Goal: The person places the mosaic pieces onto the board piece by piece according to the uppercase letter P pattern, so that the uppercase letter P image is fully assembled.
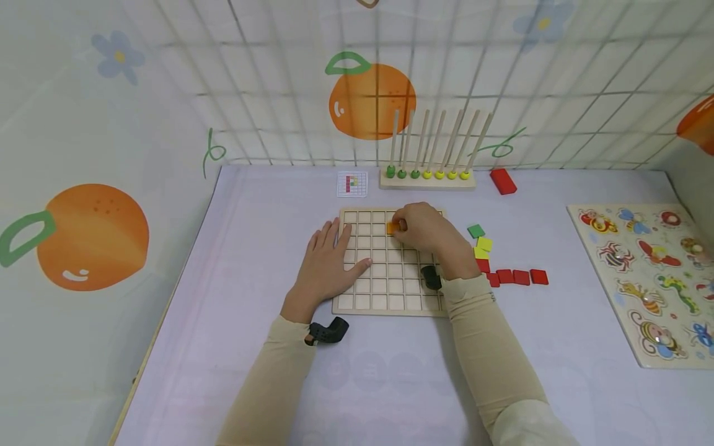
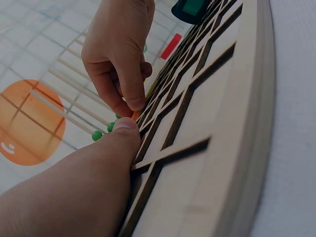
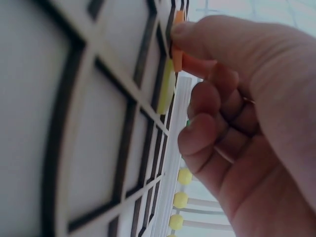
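Note:
A pale wooden grid board of square cells lies in the middle of the table. My right hand pinches an orange square tile between thumb and index finger over an upper cell; its other fingers curl loosely. In the right wrist view the tile stands on edge against the grid, and a yellow tile sits in a cell close by. Spread across the board's left edge, my left hand rests flat with straight fingers. Its thumb lies along the board in the left wrist view.
Behind the board are a pattern card, a peg rack with green and yellow beads, and a red block. Right of it lie a green tile, yellow tiles and several red tiles. An insect puzzle lies far right.

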`<action>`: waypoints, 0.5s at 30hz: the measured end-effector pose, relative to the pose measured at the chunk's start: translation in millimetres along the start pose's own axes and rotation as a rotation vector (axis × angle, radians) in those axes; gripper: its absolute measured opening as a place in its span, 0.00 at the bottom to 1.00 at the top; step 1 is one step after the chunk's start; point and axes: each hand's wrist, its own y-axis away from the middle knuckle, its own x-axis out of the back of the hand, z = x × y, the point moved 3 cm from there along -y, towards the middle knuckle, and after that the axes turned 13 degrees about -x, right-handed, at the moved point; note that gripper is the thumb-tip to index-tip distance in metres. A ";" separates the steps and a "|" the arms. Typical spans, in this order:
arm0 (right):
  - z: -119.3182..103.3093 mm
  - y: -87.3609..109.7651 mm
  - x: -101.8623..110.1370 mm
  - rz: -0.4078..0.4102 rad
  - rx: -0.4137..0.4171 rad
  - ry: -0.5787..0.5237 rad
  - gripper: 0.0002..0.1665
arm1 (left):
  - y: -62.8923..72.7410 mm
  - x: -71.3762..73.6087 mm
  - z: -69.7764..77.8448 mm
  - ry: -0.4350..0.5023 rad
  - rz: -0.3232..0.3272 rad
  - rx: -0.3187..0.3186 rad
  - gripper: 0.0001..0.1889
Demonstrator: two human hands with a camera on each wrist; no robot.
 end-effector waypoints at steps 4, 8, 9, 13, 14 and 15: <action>0.8 0.4 -1.1 0.003 -0.006 -0.011 0.14 | 0.0 0.4 0.5 -0.001 0.005 -0.007 0.49; -0.2 1.7 -1.3 -0.006 -0.022 -0.034 0.14 | 0.6 -0.3 0.2 0.008 0.002 0.002 0.49; -0.4 2.2 -1.2 -0.006 -0.028 -0.040 0.14 | 0.6 -0.8 -0.1 0.007 -0.002 0.005 0.49; -0.5 3.6 -0.8 0.011 -0.045 -0.051 0.14 | -0.4 -1.6 -0.4 0.002 0.000 -0.003 0.49; -0.9 4.1 -0.7 0.014 -0.049 -0.054 0.14 | -0.5 -1.8 -0.5 0.000 0.001 -0.004 0.49; -1.3 4.6 -0.4 0.016 -0.048 -0.053 0.14 | -0.6 -1.8 -0.6 -0.001 0.001 -0.005 0.49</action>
